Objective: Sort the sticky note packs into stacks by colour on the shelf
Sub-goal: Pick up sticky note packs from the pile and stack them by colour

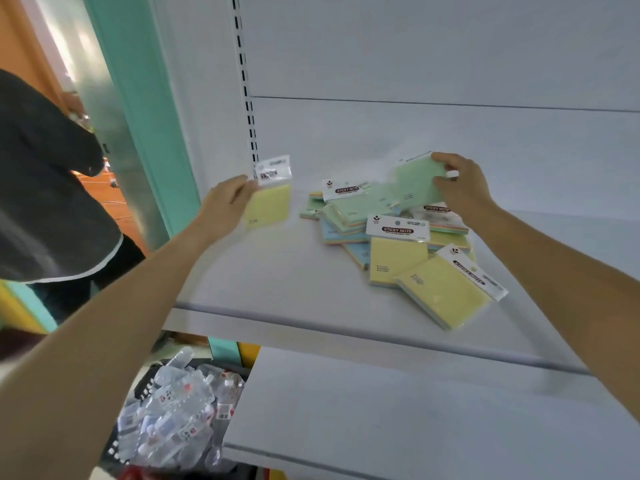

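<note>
My left hand holds a yellow sticky note pack upright above the left part of the white shelf. My right hand grips a green pack lifted over the back of a loose pile. The pile lies on the right half of the shelf and mixes green, blue and yellow packs with white header cards. Two yellow packs lie at its front, close to the shelf edge.
A lower white shelf juts out below. A black basket of clear plastic-wrapped items sits on the floor at lower left. Another person in a dark top stands at the left beside a teal post.
</note>
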A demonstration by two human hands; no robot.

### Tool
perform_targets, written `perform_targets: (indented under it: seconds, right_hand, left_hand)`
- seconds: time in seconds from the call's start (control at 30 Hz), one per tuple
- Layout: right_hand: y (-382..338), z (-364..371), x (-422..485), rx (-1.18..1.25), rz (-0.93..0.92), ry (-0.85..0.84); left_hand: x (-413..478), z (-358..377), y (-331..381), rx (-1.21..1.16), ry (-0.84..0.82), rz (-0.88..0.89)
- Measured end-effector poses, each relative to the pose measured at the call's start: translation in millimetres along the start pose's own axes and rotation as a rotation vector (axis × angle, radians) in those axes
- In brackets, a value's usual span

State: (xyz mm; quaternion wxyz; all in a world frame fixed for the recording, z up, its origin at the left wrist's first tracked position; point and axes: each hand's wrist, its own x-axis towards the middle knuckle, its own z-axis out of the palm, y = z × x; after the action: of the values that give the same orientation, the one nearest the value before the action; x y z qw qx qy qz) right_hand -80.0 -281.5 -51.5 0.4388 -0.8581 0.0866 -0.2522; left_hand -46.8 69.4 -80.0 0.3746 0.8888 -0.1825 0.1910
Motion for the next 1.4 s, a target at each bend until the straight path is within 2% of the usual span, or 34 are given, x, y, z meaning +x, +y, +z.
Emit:
perform_targets:
  seconds: [0.13,0.27,0.33,0.5,0.67,0.83,1.03,1.4]
  right_hand:
    - [-1.7,-9.7,-7.5,0.183,0.056,0.012]
    - [4.4,-31.0,-18.2,0.275,0.100,0.023]
    - [12.9,-49.2,-25.8,0.289,0.114,0.040]
    - [59.5,-117.8,-47.5,0.300,0.196,0.082]
    - [116.1,-217.4,-73.1,0.240,0.279,0.149]
    - [178.8,-320.9,-95.0,0.208,0.316,0.197]
    - [246.6,-422.1,-107.4,0.160,0.354,0.205]
    - [315.0,-512.4,-73.7,0.121,0.382,0.272]
  left_hand:
    - [15.6,-3.5,23.8,-0.361,0.186,-0.232]
    - [35.7,11.0,63.4,-0.630,0.123,-0.516]
    - [41.2,26.9,84.3,-0.659,0.063,-0.558]
    - [47.7,90.9,154.3,-0.667,-0.112,-0.456]
    - [37.0,172.9,247.0,-0.661,-0.225,-0.324]
    - [14.4,264.7,336.7,-0.561,-0.177,-0.170]
    - [-12.3,360.6,423.5,-0.570,-0.206,-0.195]
    - [11.4,458.7,515.8,-0.547,-0.267,-0.147]
